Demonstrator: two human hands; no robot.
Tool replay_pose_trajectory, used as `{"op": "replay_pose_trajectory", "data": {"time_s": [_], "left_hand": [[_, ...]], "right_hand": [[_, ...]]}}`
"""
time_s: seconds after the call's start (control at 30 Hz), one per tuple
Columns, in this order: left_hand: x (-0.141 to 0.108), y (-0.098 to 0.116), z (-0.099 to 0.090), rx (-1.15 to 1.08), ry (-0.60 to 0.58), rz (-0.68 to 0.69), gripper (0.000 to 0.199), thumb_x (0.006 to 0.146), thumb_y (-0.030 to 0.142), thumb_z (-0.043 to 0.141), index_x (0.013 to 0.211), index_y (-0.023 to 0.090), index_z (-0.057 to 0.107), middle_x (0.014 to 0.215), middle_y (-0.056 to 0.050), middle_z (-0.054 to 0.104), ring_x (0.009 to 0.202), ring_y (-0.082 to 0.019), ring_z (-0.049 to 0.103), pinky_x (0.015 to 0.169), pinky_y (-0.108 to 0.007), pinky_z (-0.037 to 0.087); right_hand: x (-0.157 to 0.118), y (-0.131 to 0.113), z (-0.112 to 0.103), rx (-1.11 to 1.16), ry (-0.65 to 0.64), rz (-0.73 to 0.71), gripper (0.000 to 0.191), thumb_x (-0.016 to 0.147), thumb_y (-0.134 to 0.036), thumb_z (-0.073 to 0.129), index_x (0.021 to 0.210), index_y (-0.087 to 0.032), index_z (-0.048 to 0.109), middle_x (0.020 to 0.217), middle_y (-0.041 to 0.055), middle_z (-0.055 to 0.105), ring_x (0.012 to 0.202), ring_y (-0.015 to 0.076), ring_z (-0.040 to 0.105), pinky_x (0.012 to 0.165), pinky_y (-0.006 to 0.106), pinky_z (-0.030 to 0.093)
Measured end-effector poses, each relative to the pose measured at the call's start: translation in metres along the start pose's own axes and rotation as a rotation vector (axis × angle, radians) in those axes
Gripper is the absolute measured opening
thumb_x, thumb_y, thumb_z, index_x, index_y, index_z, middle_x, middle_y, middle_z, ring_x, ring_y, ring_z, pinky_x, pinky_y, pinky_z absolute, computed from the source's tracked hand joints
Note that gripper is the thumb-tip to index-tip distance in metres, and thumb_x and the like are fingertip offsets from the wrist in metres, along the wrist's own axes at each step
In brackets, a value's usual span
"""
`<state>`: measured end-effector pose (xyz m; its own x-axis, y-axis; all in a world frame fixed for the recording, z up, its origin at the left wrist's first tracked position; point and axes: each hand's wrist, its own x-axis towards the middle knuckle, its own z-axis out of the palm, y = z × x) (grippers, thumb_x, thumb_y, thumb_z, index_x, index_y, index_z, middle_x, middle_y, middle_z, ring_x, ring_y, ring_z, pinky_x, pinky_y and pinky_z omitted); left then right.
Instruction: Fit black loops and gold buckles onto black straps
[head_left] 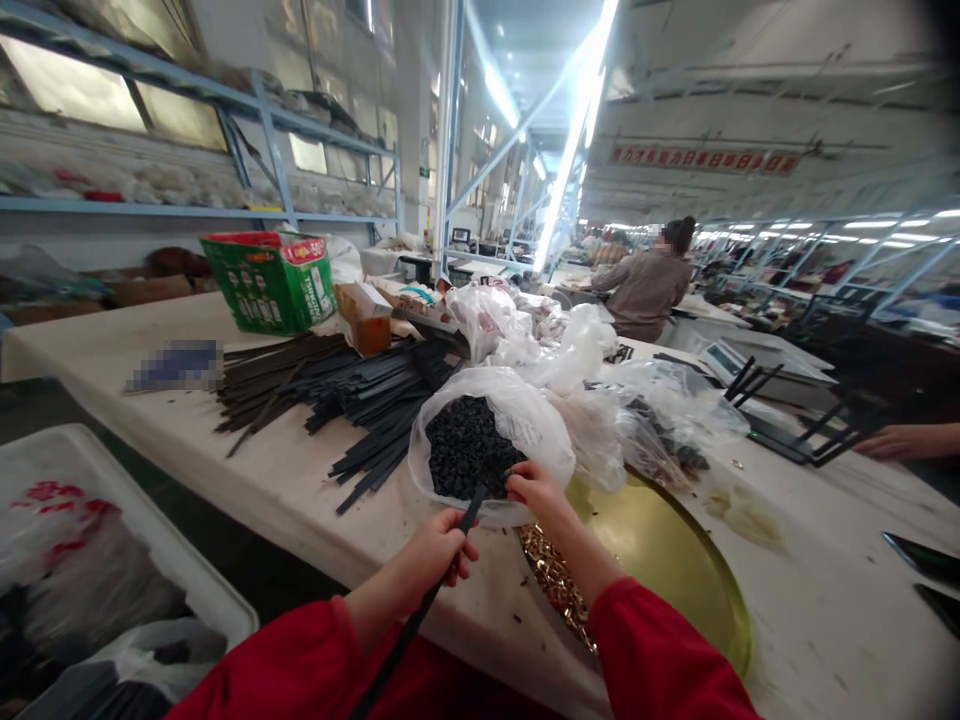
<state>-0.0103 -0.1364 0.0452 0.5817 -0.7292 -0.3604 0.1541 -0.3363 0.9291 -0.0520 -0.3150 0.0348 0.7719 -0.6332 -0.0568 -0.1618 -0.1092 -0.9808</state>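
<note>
Black strip (417, 610) was gripped in the left hand (431, 560), its long axis running near to far, upper end reaching the plastic bag (541, 425) of black pieces (465, 445) on the counter (300, 470). The hands were apart; the right hand (536, 490) lay on the bag's near rim, closer to the pieces.

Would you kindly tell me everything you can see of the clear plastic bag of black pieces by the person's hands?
The clear plastic bag is thin, crumpled film, its mouth spread open in a wide, irregular ring. It sits on the white-topped table, filled with small, matt black lumps whose material cannot be told. The right hand rests at its near rim, and the left hand grips a black strip whose tip reaches the rim. Other crumpled bags press against its right side.
</note>
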Motion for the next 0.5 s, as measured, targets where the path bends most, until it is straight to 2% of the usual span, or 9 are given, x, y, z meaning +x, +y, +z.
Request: {"op": "replay_pose_trajectory", "data": {"time_s": [0.07, 0.13, 0.2, 0.27, 0.37, 0.43, 0.5], "left_hand": [[-0.002, 0.006, 0.000, 0.045, -0.009, 0.066, 0.033, 0.073, 0.018, 0.037, 0.103, 0.014, 0.048, 0.068, 0.002, 0.056, 0.038, -0.007, 0.043, 0.035, -0.017, 0.030], [-0.003, 0.012, -0.001, 0.111, -0.008, 0.151, 0.024, 0.078, 0.022, 0.037, 0.095, 0.015, 0.052, 0.061, 0.004, 0.053, 0.037, -0.008, 0.038, 0.036, -0.019, 0.028], [-0.004, 0.016, -0.002, 0.176, 0.008, 0.232, 0.020, 0.082, 0.028, 0.040, 0.084, 0.016, 0.056, 0.054, 0.004, 0.048, 0.042, -0.010, 0.040, 0.042, -0.020, 0.028], [-0.005, 0.018, -0.004, 0.268, 0.049, 0.303, 0.020, 0.083, 0.029, 0.043, 0.081, 0.017, 0.059, 0.054, 0.003, 0.049, 0.051, -0.012, 0.045, 0.049, -0.022, 0.030], [-0.009, 0.021, -0.006, 0.502, 0.117, 0.399, 0.023, 0.086, 0.028, 0.041, 0.091, 0.018, 0.061, 0.067, -0.001, 0.059, 0.063, -0.016, 0.054, 0.058, -0.024, 0.033], [-0.014, 0.023, -0.005, 0.657, 0.124, 0.439, 0.025, 0.088, 0.026, 0.038, 0.094, 0.019, 0.061, 0.079, -0.004, 0.064, 0.072, -0.018, 0.058, 0.063, -0.025, 0.035], [-0.020, 0.024, -0.004, 0.767, 0.121, 0.444, 0.024, 0.088, 0.024, 0.037, 0.094, 0.019, 0.060, 0.083, -0.005, 0.065, 0.074, -0.019, 0.059, 0.063, -0.025, 0.035]], "right_hand": [[-0.012, -0.008, 0.001, 0.111, -0.050, 0.057, 0.019, 0.059, -0.030, 0.059, 0.071, -0.017, 0.053, 0.061, -0.0012, 0.058, 0.057, 0.0137, 0.056, 0.059, 0.028, 0.047], [-0.026, -0.015, 0.000, 0.198, -0.090, 0.100, 0.022, 0.058, -0.031, 0.064, 0.071, -0.017, 0.053, 0.061, -0.0017, 0.058, 0.057, 0.0125, 0.056, 0.060, 0.026, 0.047], [-0.038, -0.021, -0.002, 0.267, -0.115, 0.131, 0.026, 0.058, -0.033, 0.068, 0.072, -0.017, 0.054, 0.059, -0.0034, 0.057, 0.054, 0.0106, 0.054, 0.059, 0.025, 0.047], [-0.048, -0.024, -0.005, 0.323, -0.138, 0.159, 0.031, 0.056, -0.037, 0.072, 0.072, -0.017, 0.055, 0.059, -0.0043, 0.055, 0.052, 0.0089, 0.052, 0.057, 0.024, 0.046], [-0.059, -0.024, -0.010, 0.377, -0.184, 0.205, 0.037, 0.053, -0.041, 0.076, 0.069, -0.016, 0.056, 0.062, -0.0023, 0.058, 0.053, 0.0085, 0.052, 0.058, 0.024, 0.045], [-0.065, -0.022, -0.012, 0.397, -0.198, 0.226, 0.038, 0.052, -0.043, 0.078, 0.068, -0.015, 0.056, 0.064, -0.0005, 0.060, 0.057, 0.0099, 0.055, 0.062, 0.026, 0.046], [-0.071, -0.019, -0.012, 0.410, -0.188, 0.225, 0.039, 0.052, -0.043, 0.079, 0.067, -0.015, 0.055, 0.065, -0.0004, 0.060, 0.062, 0.0119, 0.057, 0.066, 0.027, 0.047]]}}
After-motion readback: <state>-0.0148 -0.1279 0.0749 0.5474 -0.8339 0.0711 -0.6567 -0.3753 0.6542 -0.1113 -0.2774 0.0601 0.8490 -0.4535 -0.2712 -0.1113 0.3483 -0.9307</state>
